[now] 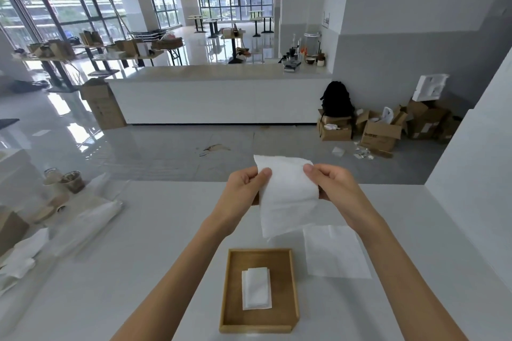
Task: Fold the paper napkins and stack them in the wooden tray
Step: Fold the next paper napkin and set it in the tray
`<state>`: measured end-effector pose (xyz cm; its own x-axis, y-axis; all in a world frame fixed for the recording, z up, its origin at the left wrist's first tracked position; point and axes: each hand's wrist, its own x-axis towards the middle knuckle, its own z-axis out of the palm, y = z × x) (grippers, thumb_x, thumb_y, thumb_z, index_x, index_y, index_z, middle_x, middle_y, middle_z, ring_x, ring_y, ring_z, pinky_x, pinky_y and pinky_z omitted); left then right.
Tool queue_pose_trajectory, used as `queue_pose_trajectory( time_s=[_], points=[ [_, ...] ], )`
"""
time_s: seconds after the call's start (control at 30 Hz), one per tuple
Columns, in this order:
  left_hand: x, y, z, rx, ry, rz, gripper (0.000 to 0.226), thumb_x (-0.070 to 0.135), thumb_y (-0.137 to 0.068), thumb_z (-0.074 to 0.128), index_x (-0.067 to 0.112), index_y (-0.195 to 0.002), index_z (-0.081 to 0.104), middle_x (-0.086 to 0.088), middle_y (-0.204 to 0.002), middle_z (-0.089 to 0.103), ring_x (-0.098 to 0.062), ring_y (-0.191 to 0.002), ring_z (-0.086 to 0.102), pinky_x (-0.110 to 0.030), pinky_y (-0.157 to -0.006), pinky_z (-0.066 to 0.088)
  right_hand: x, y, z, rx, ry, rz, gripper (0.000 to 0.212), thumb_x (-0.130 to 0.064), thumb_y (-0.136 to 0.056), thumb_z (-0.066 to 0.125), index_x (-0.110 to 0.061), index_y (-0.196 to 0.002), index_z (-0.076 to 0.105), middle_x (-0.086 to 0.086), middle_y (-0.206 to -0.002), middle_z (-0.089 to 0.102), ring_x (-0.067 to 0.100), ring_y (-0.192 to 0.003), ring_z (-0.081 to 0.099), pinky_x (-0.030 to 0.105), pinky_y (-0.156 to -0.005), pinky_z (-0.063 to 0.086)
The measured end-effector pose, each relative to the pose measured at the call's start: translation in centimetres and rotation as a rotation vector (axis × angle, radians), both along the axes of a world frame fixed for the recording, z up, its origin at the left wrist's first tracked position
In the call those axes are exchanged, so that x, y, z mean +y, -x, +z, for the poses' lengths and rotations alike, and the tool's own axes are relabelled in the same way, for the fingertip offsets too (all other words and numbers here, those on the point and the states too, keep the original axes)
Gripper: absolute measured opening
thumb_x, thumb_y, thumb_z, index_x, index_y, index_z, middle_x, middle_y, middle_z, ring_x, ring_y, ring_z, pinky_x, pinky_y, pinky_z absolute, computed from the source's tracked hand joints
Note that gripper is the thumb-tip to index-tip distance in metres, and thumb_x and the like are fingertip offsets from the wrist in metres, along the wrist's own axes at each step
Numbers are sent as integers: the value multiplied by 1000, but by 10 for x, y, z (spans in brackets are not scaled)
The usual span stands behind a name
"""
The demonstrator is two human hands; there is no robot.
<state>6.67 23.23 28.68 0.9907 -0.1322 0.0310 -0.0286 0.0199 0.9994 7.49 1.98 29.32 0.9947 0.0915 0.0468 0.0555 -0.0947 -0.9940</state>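
Note:
A white paper napkin (286,196) hangs in the air above the white table, pinched at its upper corners. My left hand (245,188) grips its left edge and my right hand (329,185) grips its right edge. Below them, near the table's front, sits a square wooden tray (292,285) holding a small stack of folded white napkins (256,288). To the right of the tray a flat unfolded napkin (335,250) lies on the table.
On the table's left side lie clear plastic wrappers (91,221), crumpled tissue (22,257) and cups (69,181). A white wall (476,174) bounds the table on the right. Beyond the far edge is open floor and a long counter (216,91).

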Motion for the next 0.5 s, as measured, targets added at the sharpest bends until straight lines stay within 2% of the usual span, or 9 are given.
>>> queue_pose_trajectory(
  time_s=[0.07, 0.2, 0.37, 0.5],
  points=[
    [1, -1, -1, -8, -4, -15, 33, 28, -106, 51, 5, -106, 74, -19, -106, 77, -35, -99, 74, -37, -83, 63, 1, -1, -1, 3, 2, -5, 32, -42, -97, 61, -15, -100, 78, 11, -97, 79, 23, -89, 76, 32, -81, 61],
    [2, 0, -1, -5, 35, -58, 27, 27, -106, 50, 15, -106, 75, -6, -104, 80, -23, -95, 77, -28, -76, 61, 1, -3, -3, 26, -25, 26, 28, -43, -94, 64, -21, -106, 77, 3, -99, 80, 21, -91, 76, 32, -81, 61],
    [6, -2, -2, -25, 29, -105, 29, 26, -107, 48, 14, -122, 70, -7, -114, 78, -28, -104, 75, -38, -87, 62, -2, -8, -7, 59, -86, -8, 29, -36, -92, 70, -18, -114, 70, 7, -100, 79, 24, -84, 73, 37, -77, 59],
    [10, -2, -1, -41, 16, -136, 29, 21, -107, 50, 16, -129, 66, -7, -115, 78, -28, -103, 75, -39, -87, 62, -7, -7, -7, 55, -122, 79, 22, -30, -94, 68, -26, -115, 67, 9, -98, 79, 22, -77, 72, 31, -66, 60]
  ],
)
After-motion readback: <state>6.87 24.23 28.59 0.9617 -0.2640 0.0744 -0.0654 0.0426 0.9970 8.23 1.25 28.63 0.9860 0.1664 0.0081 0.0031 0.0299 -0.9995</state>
